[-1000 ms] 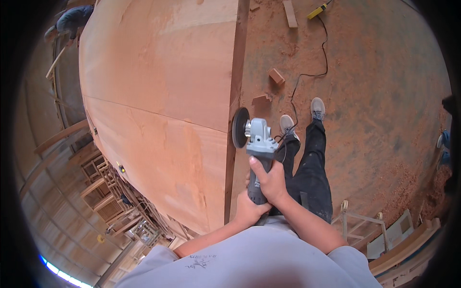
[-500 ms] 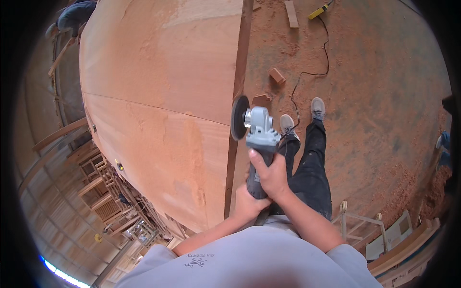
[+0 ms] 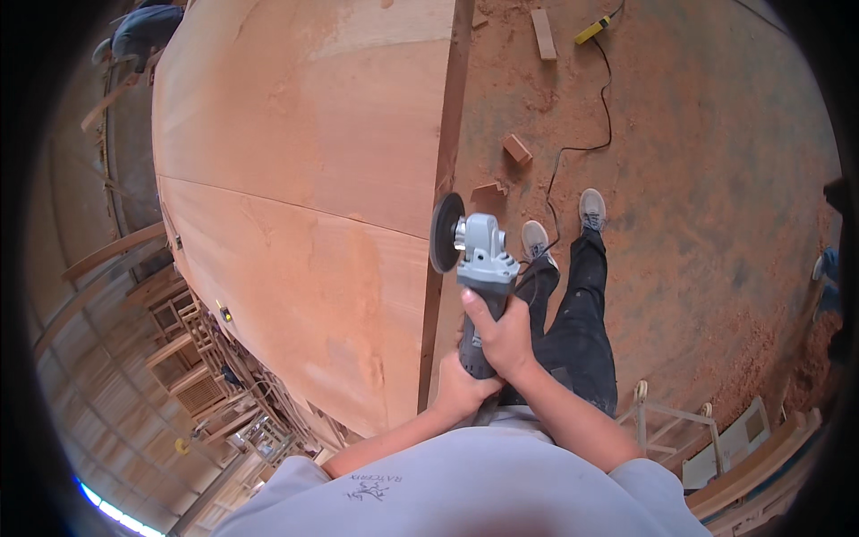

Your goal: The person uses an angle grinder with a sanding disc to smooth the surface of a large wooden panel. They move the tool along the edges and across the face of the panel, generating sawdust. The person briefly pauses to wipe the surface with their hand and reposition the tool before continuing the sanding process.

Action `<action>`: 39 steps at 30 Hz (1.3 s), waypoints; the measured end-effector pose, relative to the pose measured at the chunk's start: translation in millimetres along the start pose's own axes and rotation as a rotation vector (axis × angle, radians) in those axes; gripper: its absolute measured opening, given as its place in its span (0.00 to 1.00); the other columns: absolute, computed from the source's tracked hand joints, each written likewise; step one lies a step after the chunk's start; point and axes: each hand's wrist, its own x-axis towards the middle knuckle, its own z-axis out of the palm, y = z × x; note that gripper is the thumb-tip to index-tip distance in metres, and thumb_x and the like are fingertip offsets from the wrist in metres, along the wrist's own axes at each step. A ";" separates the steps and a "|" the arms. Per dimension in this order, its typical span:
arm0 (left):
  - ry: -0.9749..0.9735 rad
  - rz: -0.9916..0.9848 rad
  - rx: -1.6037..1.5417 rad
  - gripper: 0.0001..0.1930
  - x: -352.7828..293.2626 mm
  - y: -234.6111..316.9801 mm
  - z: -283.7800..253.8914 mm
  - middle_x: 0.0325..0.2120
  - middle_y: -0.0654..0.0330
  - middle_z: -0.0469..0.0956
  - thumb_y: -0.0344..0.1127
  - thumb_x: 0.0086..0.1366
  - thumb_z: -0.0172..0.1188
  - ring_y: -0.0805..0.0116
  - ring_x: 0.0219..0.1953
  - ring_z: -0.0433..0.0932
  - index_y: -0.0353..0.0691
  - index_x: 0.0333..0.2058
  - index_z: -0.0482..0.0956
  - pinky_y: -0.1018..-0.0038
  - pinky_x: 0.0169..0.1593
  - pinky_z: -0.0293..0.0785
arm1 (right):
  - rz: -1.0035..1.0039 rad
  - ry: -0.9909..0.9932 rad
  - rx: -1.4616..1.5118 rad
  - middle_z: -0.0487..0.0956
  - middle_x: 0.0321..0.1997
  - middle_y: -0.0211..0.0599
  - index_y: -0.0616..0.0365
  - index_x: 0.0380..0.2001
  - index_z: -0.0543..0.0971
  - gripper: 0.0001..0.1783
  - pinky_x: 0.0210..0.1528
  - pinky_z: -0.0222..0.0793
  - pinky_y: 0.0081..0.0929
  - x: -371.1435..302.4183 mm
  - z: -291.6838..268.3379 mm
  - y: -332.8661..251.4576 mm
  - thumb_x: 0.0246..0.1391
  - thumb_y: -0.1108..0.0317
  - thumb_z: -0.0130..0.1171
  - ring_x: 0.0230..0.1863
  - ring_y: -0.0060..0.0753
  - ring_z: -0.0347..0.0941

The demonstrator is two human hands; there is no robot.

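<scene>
Both my hands grip a grey angle grinder (image 3: 486,259) with a black round disc (image 3: 446,233) on its head. My right hand (image 3: 503,333) wraps the upper body, its thumb lying along the near side. Lower down, my left hand (image 3: 463,387) closes round the rear end of the handle. The disc is upright at the right edge of a large wooden panel (image 3: 304,259); whether it touches that edge I cannot tell. Dust patches and a straight seam mark the panel's surface. A black cord (image 3: 557,170) runs over the floor toward the grinder.
Wood offcuts (image 3: 517,149) and reddish shavings lie on the floor (image 3: 698,179). A yellow power strip (image 3: 591,30) sits at the far side. Wooden frames (image 3: 183,367) stand left, a pale rack (image 3: 676,425) lower right. Another person (image 3: 148,36) bends at the far left.
The grinder sits slightly lower in the picture, with both hands still on it. The panel and floor have shifted slightly in view.
</scene>
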 end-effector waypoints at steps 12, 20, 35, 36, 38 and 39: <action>0.046 0.029 0.024 0.17 -1.0 -6.4 -0.9 0.29 0.58 0.84 0.25 0.49 0.74 0.67 0.29 0.84 0.31 0.38 0.82 0.69 0.33 0.80 | 0.010 0.004 0.032 0.81 0.24 0.35 0.64 0.36 0.80 0.21 0.28 0.79 0.30 -5.9 3.0 1.6 0.66 0.54 0.68 0.24 0.28 0.82; 0.056 0.066 -0.030 0.18 -4.0 -25.2 -3.1 0.29 0.59 0.84 0.26 0.48 0.75 0.68 0.29 0.85 0.31 0.39 0.81 0.68 0.33 0.80 | 0.003 0.013 -0.015 0.85 0.28 0.40 0.66 0.42 0.84 0.23 0.33 0.78 0.31 -9.4 0.1 11.6 0.63 0.52 0.71 0.28 0.28 0.84; 0.022 0.038 0.156 0.20 14.4 8.3 -7.7 0.31 0.57 0.86 0.28 0.47 0.76 0.68 0.34 0.85 0.30 0.41 0.83 0.69 0.36 0.81 | 0.122 -0.012 -0.045 0.86 0.31 0.40 0.68 0.45 0.85 0.25 0.38 0.78 0.32 6.1 0.1 -25.4 0.63 0.52 0.71 0.33 0.27 0.82; 0.040 0.075 0.142 0.20 12.2 5.1 -6.7 0.30 0.58 0.86 0.28 0.48 0.76 0.68 0.33 0.85 0.30 0.40 0.83 0.69 0.36 0.81 | 0.156 -0.019 -0.049 0.86 0.31 0.40 0.68 0.45 0.85 0.25 0.38 0.78 0.32 7.6 -1.8 -27.9 0.63 0.52 0.71 0.33 0.26 0.82; 0.076 0.147 0.115 0.18 4.4 -5.4 -2.9 0.29 0.58 0.85 0.28 0.48 0.75 0.68 0.31 0.85 0.30 0.40 0.84 0.69 0.35 0.81 | 0.026 -0.014 -0.016 0.86 0.31 0.40 0.68 0.46 0.85 0.25 0.39 0.79 0.33 1.0 -0.6 -6.2 0.63 0.52 0.71 0.34 0.28 0.83; 0.099 0.141 -0.001 0.17 -3.0 12.2 6.5 0.28 0.59 0.85 0.27 0.49 0.74 0.67 0.29 0.85 0.30 0.38 0.84 0.69 0.35 0.81 | 0.026 -0.010 -0.004 0.86 0.32 0.41 0.68 0.46 0.85 0.26 0.39 0.79 0.33 -1.0 0.4 -5.7 0.62 0.52 0.71 0.34 0.28 0.83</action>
